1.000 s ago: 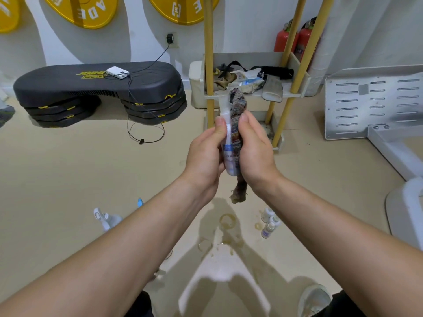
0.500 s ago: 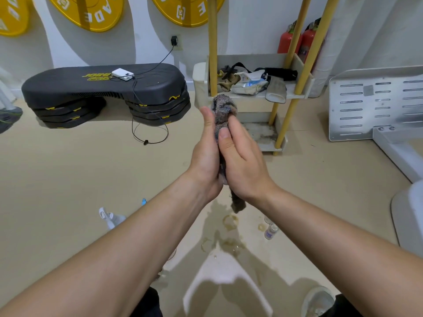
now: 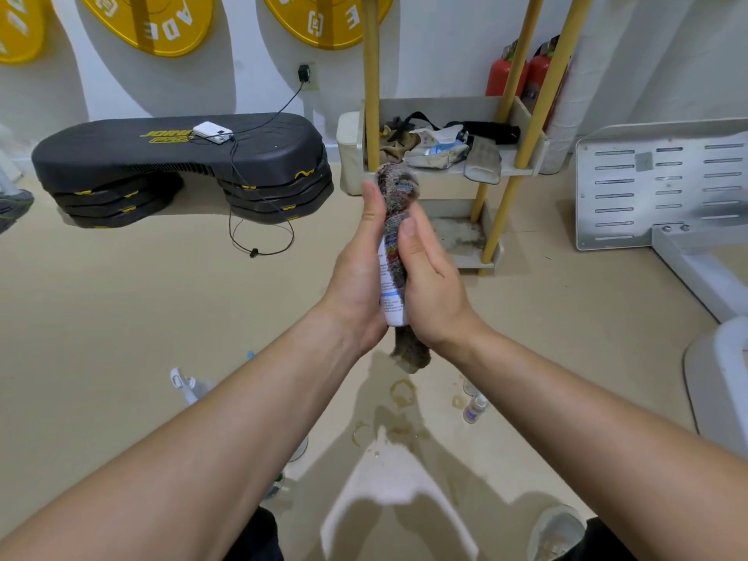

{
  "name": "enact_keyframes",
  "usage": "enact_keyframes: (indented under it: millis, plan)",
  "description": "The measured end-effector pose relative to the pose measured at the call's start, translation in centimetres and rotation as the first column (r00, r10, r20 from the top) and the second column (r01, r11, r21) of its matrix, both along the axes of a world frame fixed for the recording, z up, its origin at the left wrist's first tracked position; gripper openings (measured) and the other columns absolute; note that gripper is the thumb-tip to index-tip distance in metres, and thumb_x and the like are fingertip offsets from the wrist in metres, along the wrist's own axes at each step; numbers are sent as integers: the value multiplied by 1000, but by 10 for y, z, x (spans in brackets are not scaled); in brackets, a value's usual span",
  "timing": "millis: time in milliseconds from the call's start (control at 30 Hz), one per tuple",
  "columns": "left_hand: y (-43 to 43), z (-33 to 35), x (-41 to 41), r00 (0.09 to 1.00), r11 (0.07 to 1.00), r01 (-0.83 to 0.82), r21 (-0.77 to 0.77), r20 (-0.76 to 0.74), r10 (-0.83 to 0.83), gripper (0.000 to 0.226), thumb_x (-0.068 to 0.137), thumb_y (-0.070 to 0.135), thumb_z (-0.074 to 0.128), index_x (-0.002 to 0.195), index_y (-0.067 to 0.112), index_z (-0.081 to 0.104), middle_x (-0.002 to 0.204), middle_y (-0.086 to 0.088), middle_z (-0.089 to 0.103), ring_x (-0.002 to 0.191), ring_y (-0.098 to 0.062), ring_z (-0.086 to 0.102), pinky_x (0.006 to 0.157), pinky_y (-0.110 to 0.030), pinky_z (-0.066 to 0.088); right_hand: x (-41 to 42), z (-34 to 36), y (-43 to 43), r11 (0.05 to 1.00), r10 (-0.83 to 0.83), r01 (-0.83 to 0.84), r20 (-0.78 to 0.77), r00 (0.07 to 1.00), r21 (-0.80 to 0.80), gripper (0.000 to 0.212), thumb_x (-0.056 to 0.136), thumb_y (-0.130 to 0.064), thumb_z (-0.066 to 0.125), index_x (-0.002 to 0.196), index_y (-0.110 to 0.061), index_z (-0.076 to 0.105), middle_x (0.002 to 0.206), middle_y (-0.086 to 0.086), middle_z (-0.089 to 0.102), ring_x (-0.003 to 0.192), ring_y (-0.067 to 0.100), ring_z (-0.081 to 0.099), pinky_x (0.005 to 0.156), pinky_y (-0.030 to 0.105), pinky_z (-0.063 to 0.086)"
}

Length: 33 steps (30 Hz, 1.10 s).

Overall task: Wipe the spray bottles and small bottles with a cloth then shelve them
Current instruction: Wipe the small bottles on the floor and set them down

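A white bottle (image 3: 389, 293) with a printed label stands upright between my two hands at the centre of the head view. A grey cloth (image 3: 398, 188) is wrapped over its top and right side, and its tail hangs below my palms. My left hand (image 3: 356, 277) holds the bottle from the left, thumb pointing up. From the right, my right hand (image 3: 433, 285) grips the cloth against the bottle. On the floor a spray bottle (image 3: 188, 386) lies left of my left forearm. Small bottles (image 3: 473, 406) stand near my right forearm.
A yellow-poled shelf rack (image 3: 522, 164) stands just beyond my hands, its middle tier cluttered and its lower tier (image 3: 461, 236) stained. A black step platform (image 3: 182, 155) lies at the left, a white slotted panel (image 3: 655, 184) at the right. Wet rings (image 3: 402, 392) mark the floor.
The cloth has slid up over the bottle's top, which showed one second ago. My hands rubbed along the bottle, and its label shows again below the cloth.
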<state>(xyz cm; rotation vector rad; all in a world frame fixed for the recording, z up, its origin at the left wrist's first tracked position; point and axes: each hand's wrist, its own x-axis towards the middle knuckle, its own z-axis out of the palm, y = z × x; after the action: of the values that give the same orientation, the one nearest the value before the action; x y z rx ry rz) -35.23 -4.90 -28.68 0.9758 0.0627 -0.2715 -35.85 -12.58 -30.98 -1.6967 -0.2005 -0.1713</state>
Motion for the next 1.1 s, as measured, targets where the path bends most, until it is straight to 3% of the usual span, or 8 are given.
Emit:
enact_keyframes:
  millis: [133, 200, 367, 567, 667, 767, 933, 1100]
  plan:
    - [0, -7, 5, 995, 994, -99, 57, 30, 97, 56, 78, 66, 66, 106, 18, 75, 97, 1, 73, 93, -15, 70, 85, -31, 52, -5, 2, 6, 992, -32, 42, -89, 995, 117, 27, 105, -47, 35, 117, -51, 59, 114, -43, 62, 115, -19, 52, 110, 29, 34]
    - [1, -14, 8, 983, 981, -184, 64, -11, 185, 57, 80, 62, 71, 110, 14, 72, 97, -2, 71, 89, -16, 69, 78, -30, 53, -6, -1, 8, 996, -44, 52, -112, 993, 68, 24, 102, -51, 35, 109, -52, 58, 110, -32, 68, 111, -9, 60, 107, 38, 43]
    - [5, -15, 13, 931, 938, -338, 83, -121, 346, 123, 50, 73, 85, 145, 6, 44, 119, -14, 60, 90, -25, 66, 67, -33, 55, -10, -9, 11, 998, -5, 0, -76, 997, -67, 63, 89, -67, 39, 143, -37, 45, 134, -9, 64, 125, 9, 58, 106, 44, 46]
    - [-5, -16, 10, 921, 917, -385, 106, -26, 390, 66, 84, 34, 70, 132, -4, 45, 103, -19, 65, 82, -27, 69, 70, -37, 58, -2, -4, 2, 984, -98, 123, -179, 979, 133, 33, 98, -48, 42, 110, -28, 65, 102, -4, 76, 101, 18, 71, 97, 54, 52]
    - [-5, -17, 6, 937, 899, -349, 266, 71, 343, 57, 83, 43, 68, 121, 1, 61, 106, -15, 74, 93, -31, 73, 82, -45, 58, -3, 1, 2, 973, -125, 156, -179, 976, 173, 32, 99, -46, 41, 108, -27, 65, 103, -2, 75, 102, 18, 70, 99, 53, 51]
    - [-8, -20, -4, 934, 833, -354, 426, 203, 293, 30, 100, 38, 57, 106, 12, 73, 94, -4, 76, 85, -19, 71, 70, -38, 55, 0, 7, -2, 965, -163, 192, -162, 973, 181, 33, 103, -44, 39, 107, -23, 64, 102, -2, 74, 102, 14, 69, 98, 43, 53]
    - [-12, -20, -13, 962, 903, -170, 396, 263, 66, 28, 97, 30, 59, 118, 15, 69, 110, -13, 72, 98, -18, 69, 87, -38, 53, 6, 22, -15, 921, -157, 223, -219, 963, 319, 35, 110, -29, 36, 111, -7, 64, 94, 7, 68, 89, 16, 65, 91, 38, 54]
    - [-7, -17, -13, 988, 942, -60, 329, 156, 9, 31, 100, 17, 60, 130, 10, 64, 120, -14, 71, 107, -27, 69, 95, -42, 56, 12, 34, -22, 889, -153, 241, -243, 958, 389, 37, 109, -29, 39, 84, -17, 63, 68, -5, 61, 74, 16, 58, 74, 34, 49]
